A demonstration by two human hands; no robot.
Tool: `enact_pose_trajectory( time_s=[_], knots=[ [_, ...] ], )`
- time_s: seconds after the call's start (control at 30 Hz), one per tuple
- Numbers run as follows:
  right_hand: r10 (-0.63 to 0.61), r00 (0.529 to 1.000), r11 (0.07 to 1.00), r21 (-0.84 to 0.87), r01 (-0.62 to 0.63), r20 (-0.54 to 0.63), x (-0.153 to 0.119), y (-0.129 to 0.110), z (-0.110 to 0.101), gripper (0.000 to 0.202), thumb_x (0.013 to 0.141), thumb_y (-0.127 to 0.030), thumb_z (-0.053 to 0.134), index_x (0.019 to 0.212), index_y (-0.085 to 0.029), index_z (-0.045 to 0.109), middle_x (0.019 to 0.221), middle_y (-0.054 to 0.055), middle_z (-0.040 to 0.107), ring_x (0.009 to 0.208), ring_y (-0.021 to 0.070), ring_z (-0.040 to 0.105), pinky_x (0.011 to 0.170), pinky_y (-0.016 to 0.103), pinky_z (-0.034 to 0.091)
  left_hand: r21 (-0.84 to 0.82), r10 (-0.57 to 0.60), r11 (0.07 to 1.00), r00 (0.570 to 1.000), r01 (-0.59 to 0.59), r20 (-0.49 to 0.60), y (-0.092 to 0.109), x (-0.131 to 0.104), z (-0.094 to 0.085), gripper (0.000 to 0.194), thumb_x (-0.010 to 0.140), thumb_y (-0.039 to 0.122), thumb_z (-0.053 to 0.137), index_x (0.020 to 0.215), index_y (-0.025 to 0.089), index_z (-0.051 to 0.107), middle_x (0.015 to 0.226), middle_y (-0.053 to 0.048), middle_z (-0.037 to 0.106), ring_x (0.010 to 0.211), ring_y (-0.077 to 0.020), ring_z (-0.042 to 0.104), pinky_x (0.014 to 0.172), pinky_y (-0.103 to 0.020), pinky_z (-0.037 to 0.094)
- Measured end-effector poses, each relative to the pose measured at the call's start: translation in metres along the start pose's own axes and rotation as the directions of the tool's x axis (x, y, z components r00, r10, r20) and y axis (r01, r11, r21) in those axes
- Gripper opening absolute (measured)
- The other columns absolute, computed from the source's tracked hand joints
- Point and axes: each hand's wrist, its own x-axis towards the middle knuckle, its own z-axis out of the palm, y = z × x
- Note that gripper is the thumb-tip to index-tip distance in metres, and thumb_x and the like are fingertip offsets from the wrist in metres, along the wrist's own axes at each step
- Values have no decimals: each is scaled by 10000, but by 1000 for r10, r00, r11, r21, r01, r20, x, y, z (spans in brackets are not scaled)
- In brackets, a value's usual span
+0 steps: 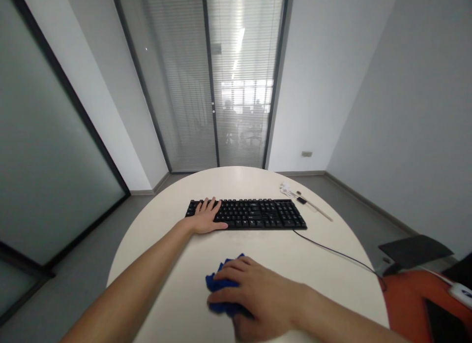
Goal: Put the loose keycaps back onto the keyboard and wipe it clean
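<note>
A black keyboard (pixel 254 214) lies across the middle of the round table. My left hand (pixel 205 217) rests on its left end, fingers spread over the keys and thumb along the near edge. Closer to me, my right hand (pixel 254 294) is wrapped around a crumpled blue cloth (pixel 221 283) just above or on the tabletop. Part of the cloth is hidden under the palm and fingers. From the keyboard's near right edge a thin black cable (pixel 332 253) runs off the table.
The pale round table (pixel 165 200) carries a thin stick (pixel 315 206), a small black piece (pixel 301 200) and a crumpled clear-white wrapper (pixel 285 189) at the back right. An orange-red chair seat (pixel 409 294) with a white power strip (pixel 460 296) stands at the right. A blind-covered glass partition (pixel 243 87) is behind.
</note>
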Motion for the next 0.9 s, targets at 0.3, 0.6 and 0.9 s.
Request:
enact_pose_trajectory(
  time_s=[0.3, 0.6, 0.9],
  knots=[
    [380, 911, 881, -238, -409, -161, 19, 19, 24, 536, 863, -233, 551, 1396, -197, 517, 1402, 137, 544, 1209, 330, 497, 977, 490, 457, -37, -38, 999, 999, 38, 9, 10, -3, -7, 1011, 871, 811, 267, 1619, 160, 67, 1669, -123, -82, 1530, -370, -113, 1210, -559, 9],
    [423, 880, 826, -305, -473, -219, 84, 22, 34, 391, 867, -295, 592, 1236, -165, 610, 1277, 153, 602, 1127, 347, 532, 899, 515, 496, -106, -57, 992, 993, 67, 100, 14, -5, -21, 775, 983, 616, 92, 1620, 176, 70, 1673, -87, -85, 1529, -323, -136, 1213, -527, 4],
    [-195, 977, 955, -210, 209, 84, 51, -10, 68, 200, 988, -352, 548, 1148, -359, 668, 1194, -14, 704, 1022, 221, 626, 697, 319, 542, -62, -46, 997, 999, 47, 12, 5, 3, -5, 740, 1003, 600, 91, 1618, 188, 110, 1670, -90, -45, 1534, -343, -87, 1202, -574, 68]
  ],
)
